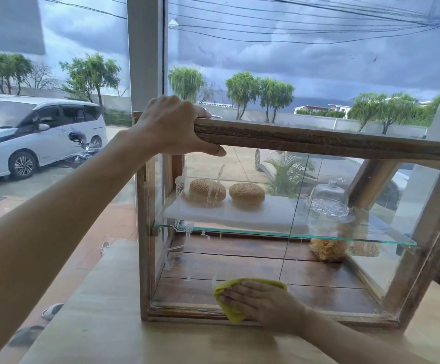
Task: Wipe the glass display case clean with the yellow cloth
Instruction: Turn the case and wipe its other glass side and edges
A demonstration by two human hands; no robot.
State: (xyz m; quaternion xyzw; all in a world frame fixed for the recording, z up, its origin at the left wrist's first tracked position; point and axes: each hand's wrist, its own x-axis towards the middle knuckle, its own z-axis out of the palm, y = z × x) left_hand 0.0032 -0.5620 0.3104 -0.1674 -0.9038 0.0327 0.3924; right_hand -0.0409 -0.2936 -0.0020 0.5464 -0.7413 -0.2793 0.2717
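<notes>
The glass display case [279,219] stands on a pale wooden table [103,324] before a big window. The left hand [171,124] grips the case's wooden top rail, fingers curled over the back edge and thumb along the front. Low on the front pane, the right hand [260,303] presses the yellow cloth [230,311] flat against the glass with straight fingers (streaks of cleaning foam run down the pane at the left). Inside, two sesame buns [226,191] sit on a white board on the glass shelf [371,239].
</notes>
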